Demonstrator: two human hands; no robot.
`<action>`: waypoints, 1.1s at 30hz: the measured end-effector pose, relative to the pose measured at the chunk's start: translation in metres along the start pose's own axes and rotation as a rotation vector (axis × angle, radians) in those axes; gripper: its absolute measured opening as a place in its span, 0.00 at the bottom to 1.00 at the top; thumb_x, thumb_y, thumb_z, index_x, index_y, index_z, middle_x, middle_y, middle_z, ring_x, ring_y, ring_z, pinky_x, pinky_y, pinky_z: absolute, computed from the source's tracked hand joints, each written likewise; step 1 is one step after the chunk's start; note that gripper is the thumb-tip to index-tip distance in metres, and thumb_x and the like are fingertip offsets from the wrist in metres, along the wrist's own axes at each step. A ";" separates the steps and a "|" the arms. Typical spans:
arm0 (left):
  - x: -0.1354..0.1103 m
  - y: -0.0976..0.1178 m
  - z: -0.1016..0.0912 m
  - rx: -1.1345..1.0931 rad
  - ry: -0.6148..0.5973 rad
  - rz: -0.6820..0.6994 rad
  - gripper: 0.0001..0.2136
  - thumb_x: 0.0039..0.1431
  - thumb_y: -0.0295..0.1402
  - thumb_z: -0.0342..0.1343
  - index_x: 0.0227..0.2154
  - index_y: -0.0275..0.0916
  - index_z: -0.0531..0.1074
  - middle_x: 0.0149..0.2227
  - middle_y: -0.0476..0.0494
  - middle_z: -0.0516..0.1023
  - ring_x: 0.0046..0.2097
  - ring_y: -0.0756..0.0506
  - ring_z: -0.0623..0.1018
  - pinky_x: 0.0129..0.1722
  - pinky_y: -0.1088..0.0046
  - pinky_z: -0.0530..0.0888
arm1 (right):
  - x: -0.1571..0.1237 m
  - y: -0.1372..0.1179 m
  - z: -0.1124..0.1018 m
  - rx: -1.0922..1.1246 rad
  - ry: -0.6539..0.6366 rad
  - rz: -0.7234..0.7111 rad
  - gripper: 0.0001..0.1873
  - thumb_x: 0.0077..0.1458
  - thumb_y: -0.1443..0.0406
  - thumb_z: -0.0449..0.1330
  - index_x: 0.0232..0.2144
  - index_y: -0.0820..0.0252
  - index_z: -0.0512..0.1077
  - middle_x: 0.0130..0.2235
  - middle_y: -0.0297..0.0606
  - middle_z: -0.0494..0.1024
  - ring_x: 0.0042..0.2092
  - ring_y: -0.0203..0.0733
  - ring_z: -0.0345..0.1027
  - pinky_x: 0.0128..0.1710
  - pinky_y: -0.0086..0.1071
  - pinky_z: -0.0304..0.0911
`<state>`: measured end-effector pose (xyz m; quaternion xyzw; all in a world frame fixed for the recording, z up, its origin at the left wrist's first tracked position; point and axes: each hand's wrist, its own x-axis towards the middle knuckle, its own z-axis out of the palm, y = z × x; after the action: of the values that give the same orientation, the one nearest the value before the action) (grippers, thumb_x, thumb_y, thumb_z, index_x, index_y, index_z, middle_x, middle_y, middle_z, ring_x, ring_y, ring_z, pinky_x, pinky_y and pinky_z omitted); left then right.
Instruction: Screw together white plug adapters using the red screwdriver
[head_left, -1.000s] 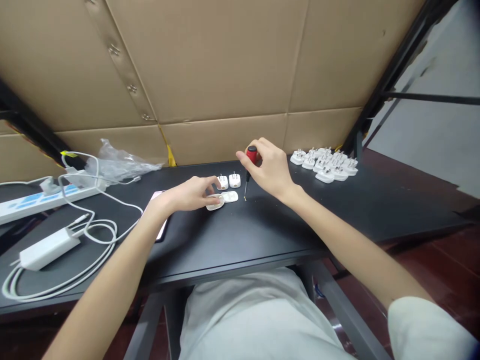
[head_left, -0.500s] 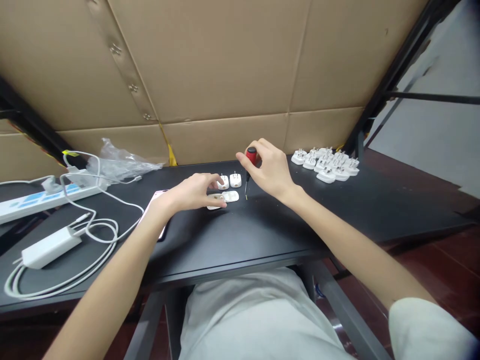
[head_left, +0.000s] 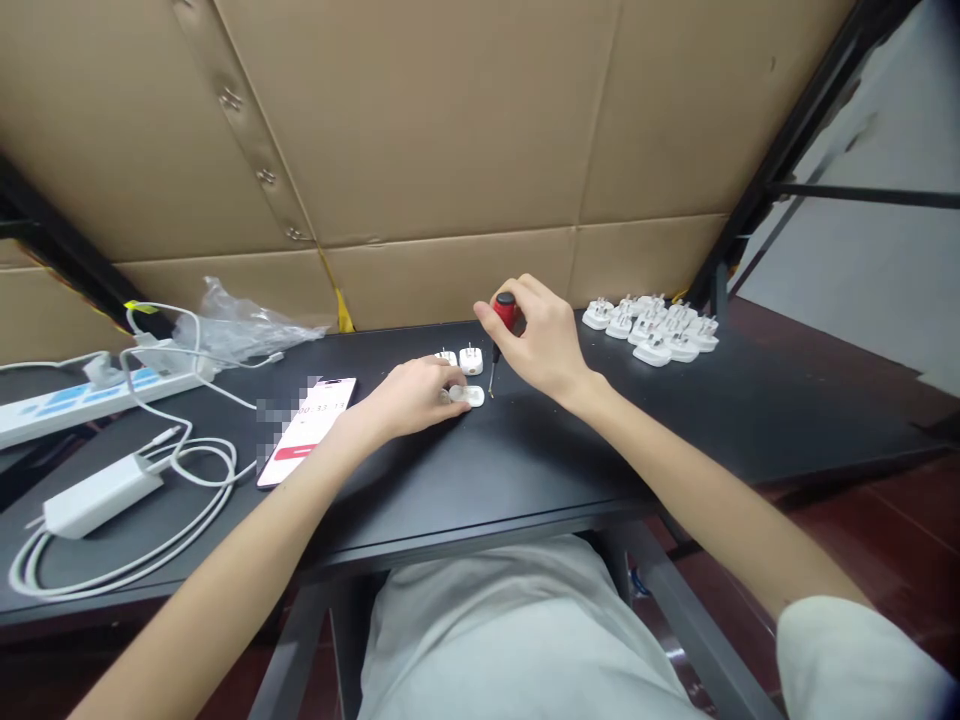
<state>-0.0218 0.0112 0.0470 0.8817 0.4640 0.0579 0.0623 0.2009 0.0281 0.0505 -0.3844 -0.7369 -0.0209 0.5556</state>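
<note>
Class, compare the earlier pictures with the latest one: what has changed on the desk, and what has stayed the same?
The left hand has slid rightward, its fingers now over the white plug casing; another casing that lay near it earlier can no longer be seen. This uncovers more of the smartphone. The right hand still holds the red-handled screwdriver upright, and the cluster of white plugs stays put.

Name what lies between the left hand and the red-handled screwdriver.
In the head view, a white plug and a flat white plug piece, the piece touching the left hand.
</note>
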 end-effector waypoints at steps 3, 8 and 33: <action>0.001 0.000 0.002 -0.014 0.009 0.049 0.18 0.69 0.49 0.57 0.49 0.45 0.84 0.51 0.37 0.85 0.52 0.34 0.84 0.47 0.62 0.75 | 0.000 0.000 0.000 0.009 0.001 0.003 0.27 0.74 0.40 0.57 0.32 0.53 0.68 0.34 0.35 0.73 0.32 0.42 0.66 0.36 0.39 0.63; 0.003 0.001 0.001 -0.051 0.016 0.082 0.16 0.67 0.49 0.60 0.46 0.44 0.84 0.48 0.39 0.87 0.49 0.34 0.84 0.48 0.62 0.75 | 0.001 -0.001 -0.002 0.035 0.039 -0.008 0.29 0.74 0.39 0.54 0.32 0.52 0.67 0.34 0.36 0.73 0.33 0.42 0.66 0.35 0.40 0.64; -0.011 -0.008 -0.041 -0.331 0.279 0.051 0.13 0.59 0.45 0.68 0.35 0.41 0.76 0.36 0.47 0.84 0.39 0.43 0.82 0.43 0.67 0.77 | -0.004 -0.002 0.000 0.144 -0.110 0.014 0.23 0.73 0.44 0.60 0.34 0.54 0.74 0.33 0.34 0.79 0.33 0.40 0.69 0.38 0.36 0.64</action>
<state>-0.0410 0.0093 0.0856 0.8544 0.4299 0.2563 0.1400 0.1999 0.0244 0.0479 -0.3492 -0.7634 0.0571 0.5404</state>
